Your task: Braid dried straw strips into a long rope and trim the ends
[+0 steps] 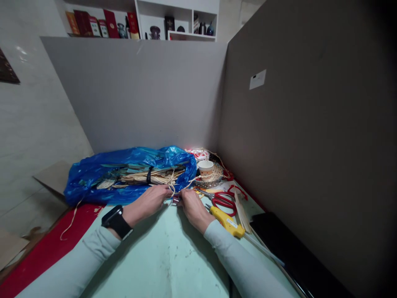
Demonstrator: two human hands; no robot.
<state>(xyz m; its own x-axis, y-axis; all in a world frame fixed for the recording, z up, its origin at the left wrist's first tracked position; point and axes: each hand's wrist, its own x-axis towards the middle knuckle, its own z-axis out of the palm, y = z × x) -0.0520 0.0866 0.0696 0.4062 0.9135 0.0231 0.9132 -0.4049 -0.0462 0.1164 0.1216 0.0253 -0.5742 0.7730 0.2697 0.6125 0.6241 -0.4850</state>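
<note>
Left hand (151, 201) and right hand (192, 207) meet at the far edge of the green mat (167, 256), both pinching a straw strand (171, 187) just in front of the blue bag (124, 174). Right side is tight: red scissors (223, 200), yellow tool (228, 222), partition (294, 145) close by. Bare mat only between the forearms.

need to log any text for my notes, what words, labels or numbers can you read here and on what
Nothing here can be read.
White sticker on the right partition: dark marks, too small.
Red boxes on the shelf: labels blurred.
Yellow tool: label too small.
</note>
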